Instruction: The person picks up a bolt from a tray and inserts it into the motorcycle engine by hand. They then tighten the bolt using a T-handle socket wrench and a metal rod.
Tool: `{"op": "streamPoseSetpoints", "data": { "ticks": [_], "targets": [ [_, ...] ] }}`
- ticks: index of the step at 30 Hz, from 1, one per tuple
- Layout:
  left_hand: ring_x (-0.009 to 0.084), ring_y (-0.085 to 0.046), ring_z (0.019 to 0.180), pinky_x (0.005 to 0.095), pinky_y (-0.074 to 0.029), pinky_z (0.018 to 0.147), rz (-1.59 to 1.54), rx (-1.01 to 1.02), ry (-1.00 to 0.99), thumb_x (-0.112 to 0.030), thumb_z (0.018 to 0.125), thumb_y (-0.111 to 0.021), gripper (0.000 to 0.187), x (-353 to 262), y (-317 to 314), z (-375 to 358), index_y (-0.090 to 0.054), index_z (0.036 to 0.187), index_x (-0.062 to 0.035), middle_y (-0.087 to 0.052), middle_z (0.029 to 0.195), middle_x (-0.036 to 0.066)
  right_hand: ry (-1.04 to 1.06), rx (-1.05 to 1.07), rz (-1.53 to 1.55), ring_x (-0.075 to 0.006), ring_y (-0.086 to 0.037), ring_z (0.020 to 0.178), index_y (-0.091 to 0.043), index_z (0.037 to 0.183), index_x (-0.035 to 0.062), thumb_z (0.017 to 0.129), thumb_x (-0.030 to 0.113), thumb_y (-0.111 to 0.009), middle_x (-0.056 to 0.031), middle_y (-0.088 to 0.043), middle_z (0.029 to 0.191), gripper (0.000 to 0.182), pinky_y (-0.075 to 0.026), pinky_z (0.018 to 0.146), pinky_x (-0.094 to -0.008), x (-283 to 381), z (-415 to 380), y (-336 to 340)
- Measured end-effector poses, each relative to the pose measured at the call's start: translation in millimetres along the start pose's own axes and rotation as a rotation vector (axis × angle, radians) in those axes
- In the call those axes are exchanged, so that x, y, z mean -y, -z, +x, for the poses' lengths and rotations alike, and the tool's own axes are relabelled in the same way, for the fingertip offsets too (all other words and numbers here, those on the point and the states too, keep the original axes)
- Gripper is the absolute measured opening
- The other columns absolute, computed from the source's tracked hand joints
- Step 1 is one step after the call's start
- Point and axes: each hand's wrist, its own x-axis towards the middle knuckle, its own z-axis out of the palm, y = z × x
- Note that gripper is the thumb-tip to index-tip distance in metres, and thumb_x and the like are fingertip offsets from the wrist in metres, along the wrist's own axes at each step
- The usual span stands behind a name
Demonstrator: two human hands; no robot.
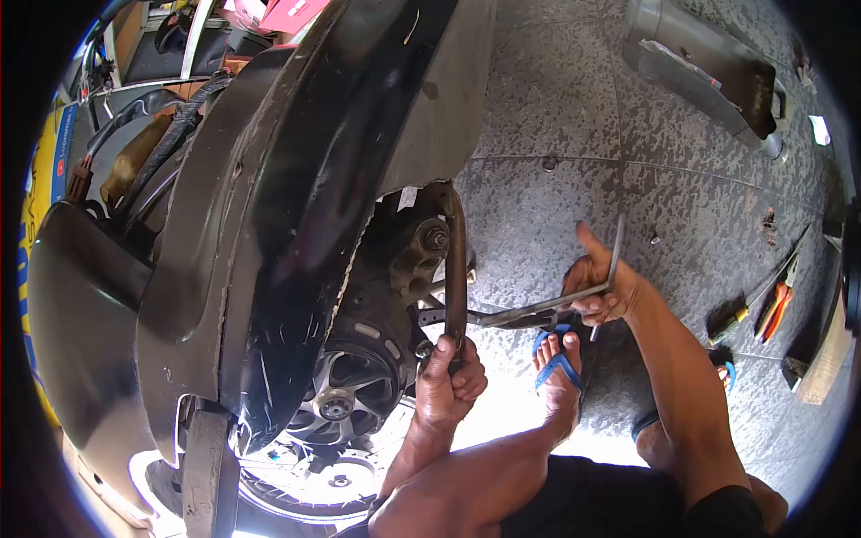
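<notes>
A large motor scooter with glossy black and dull brown-grey body panels (296, 224) fills the left and middle of the view. At the right edge of the scooter, just above its dark spoked hub (336, 405), a long, dark brown metal bar (456, 260) stands nearly upright beside the exposed mechanical parts. The person's left hand (448, 384) grasps the lower end of this bar, with its fingers wrapped round it and its thumb laid along the near side.

To the right of the scooter, the right hand (598, 285) grasps a thin, grey metal rod with angular bends (560, 300); its fingers curl about the rod while one digit sticks out, pointing away from the person. The rod's other end reaches back toward the scooter, near a black flat metal piece with holes (435, 316); whether the two touch I cannot tell.

On the grey speckled floor (547, 108), far to the right of the scooter, lie orange-handled pliers (773, 312) and, just beside them, a tool with a yellow-green handle (731, 325). A bare foot in a blue rubber sandal (560, 375) rests nearer to the scooter, below the rod.
</notes>
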Motion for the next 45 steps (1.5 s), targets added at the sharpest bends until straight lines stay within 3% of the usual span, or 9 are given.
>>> {"op": "streamPoseSetpoints", "data": {
  "ticks": [10,13,15,17,19,20,24,36,45],
  "targets": [
    [0.0057,-0.027,0.041,0.0218,-0.022,0.039,-0.023,-0.031,0.027,-0.051,0.086,-0.063,0.048,0.1,3.4,-0.7,-0.056,0.082,-0.0042,-0.034,0.049,-0.005,-0.124,0.023,0.025,-0.0043,-0.028,0.028,-0.066,0.092,-0.0115,0.081,0.084,-0.024,-0.0039,-0.049,0.047,0.105,-0.026,0.032,-0.0227,-20.3,23.0,-6.0],
    [0.0058,-0.028,0.04,0.0219,-0.022,0.039,-0.046,-0.028,0.024,-0.05,0.086,-0.064,0.047,0.1,4.7,-0.9,-0.056,0.081,-0.0042,-0.034,0.049,-0.005,-0.024,-0.146,-0.016,-0.0054,-0.03,0.03,-0.065,0.083,-0.0085,0.082,0.082,-0.026,-0.005,-0.049,0.047,0.099,-0.026,0.033,-0.0225,-23.7,26.1,-15.6],
    [0.0057,-0.028,0.04,0.0219,-0.023,0.039,-0.04,-0.022,0.028,-0.051,0.087,-0.063,0.047,0.5,5.4,-0.5,-0.056,0.082,-0.0042,-0.034,0.049,-0.005,0.187,-0.664,-0.032,-0.0075,-0.03,0.03,-0.061,0.072,-0.0033,0.082,0.082,-0.026,-0.0044,-0.045,0.046,0.093,-0.024,0.035,-0.0243,-30.3,32.7,-23.4],
    [0.0057,-0.028,0.04,0.0218,-0.023,0.039,-0.042,-0.019,0.028,-0.052,0.087,-0.062,0.048,0.1,4.2,-1.3,-0.056,0.082,-0.0042,-0.034,0.049,-0.005,0.233,-0.745,-0.082,-0.0081,-0.031,0.032,-0.056,0.068,0.0024,0.086,0.076,-0.031,-0.0029,-0.044,0.047,0.08,-0.023,0.035,-0.0244,-35.9,35.8,-43.1],
    [0.0057,-0.028,0.04,0.0217,-0.023,0.039,-0.044,-0.013,0.033,-0.053,0.087,-0.061,0.049,-0.4,2.8,-1.0,-0.056,0.082,-0.0042,-0.034,0.049,-0.005,0.452,-0.802,-0.449,-0.0075,-0.033,0.036,-0.056,0.074,0.0041,0.09,0.07,-0.038,-0.0017,-0.044,0.051,0.07,-0.024,0.036,-0.023,-48.9,37.7,-45.6],
    [0.0054,-0.027,0.041,0.0215,-0.023,0.039,-0.036,-0.025,0.032,-0.055,0.087,-0.06,0.051,-0.2,2.3,-1.2,-0.055,0.083,-0.0044,-0.033,0.049,-0.006,0.529,-0.704,-0.41,-0.0057,-0.035,0.04,-0.056,0.084,0.0007,0.097,0.053,-0.043,-0.0022,-0.046,0.057,0.055,-0.025,0.036,-0.023,-52.1,35.4,-41.2],
    [0.0046,-0.027,0.041,0.0209,-0.022,0.039,-0.038,-0.014,0.033,-0.059,0.086,-0.058,0.055,0.1,1.5,-0.3,-0.053,0.082,-0.0047,-0.032,0.049,-0.006,0.492,-0.689,-0.44,-0.0048,-0.039,0.05,-0.054,0.101,0.0047,0.102,0.032,-0.042,-0.0014,-0.049,0.07,0.03,-0.028,0.04,-0.0216,-53.8,30.1,-41.0],
    [0.0037,-0.026,0.038,0.0201,-0.024,0.037,0.001,-0.012,0.018,-0.061,0.09,-0.049,0.056,0.5,0.1,1.6,-0.051,0.081,-0.0056,-0.032,0.048,-0.006,0.77,-1.068,-0.45,-0.006,-0.037,0.047,-0.056,0.103,0.0086,0.099,0.031,-0.047,-0.0006,-0.047,0.065,0.025,-0.029,0.039,-0.0234,25.6,44.4,-25.0],
    [0.0037,-0.026,0.038,0.0204,-0.023,0.036,-0.001,-0.018,0.022,-0.061,0.09,-0.049,0.056,1.2,2.6,1.5,-0.051,0.081,-0.0052,-0.031,0.047,-0.006,0.858,-0.981,-0.505,-0.0064,-0.038,0.05,-0.058,0.106,0.0054,0.097,0.026,-0.049,-0.0012,-0.048,0.067,0.024,-0.029,0.041,-0.0225,60.3,97.3,-38.5]
  ]
}}
